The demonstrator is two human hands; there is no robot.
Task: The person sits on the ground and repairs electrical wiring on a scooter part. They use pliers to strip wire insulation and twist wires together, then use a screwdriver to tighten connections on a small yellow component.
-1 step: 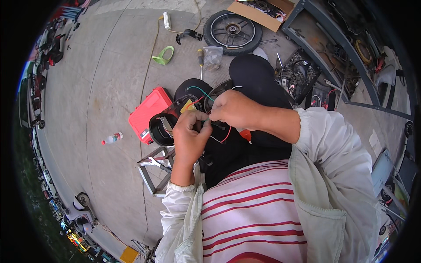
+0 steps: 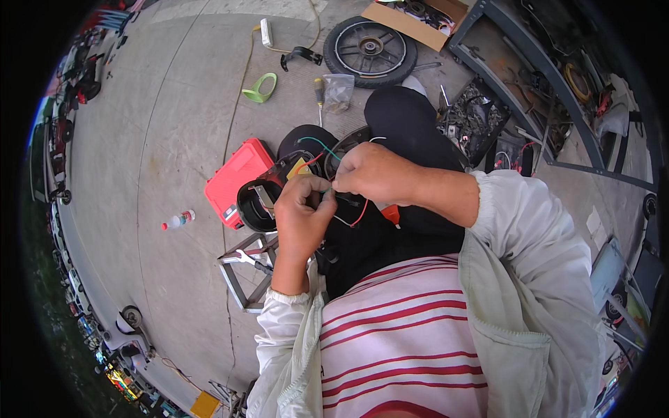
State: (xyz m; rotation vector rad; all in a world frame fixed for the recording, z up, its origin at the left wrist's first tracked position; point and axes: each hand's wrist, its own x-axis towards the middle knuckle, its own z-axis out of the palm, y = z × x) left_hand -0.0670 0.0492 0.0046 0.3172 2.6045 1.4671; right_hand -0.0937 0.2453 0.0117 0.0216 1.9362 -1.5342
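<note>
My left hand point(image 2: 304, 207) and my right hand point(image 2: 373, 171) meet above my lap with their fingertips pinched together. A green wire point(image 2: 320, 143) runs from a dark part into the fingers of my right hand. A small bit of green shows between the fingertips of both hands. An orange-red wire point(image 2: 305, 166) curves just behind my left hand. Below my right hand hangs a red wire point(image 2: 363, 213) with a white stretch. Beyond my hands lies a dark assembly with a black round housing point(image 2: 256, 206). The wire's very end is hidden by my fingers.
A red case point(image 2: 239, 177) lies left of the housing, near a metal frame point(image 2: 244, 282) with a wrench point(image 2: 247, 258) on it. Farther off are a screwdriver point(image 2: 319, 94), a plastic bag point(image 2: 339, 93), a green ring-shaped piece point(image 2: 260, 88) and a wheel point(image 2: 369, 49). A bottle point(image 2: 179, 219) lies left.
</note>
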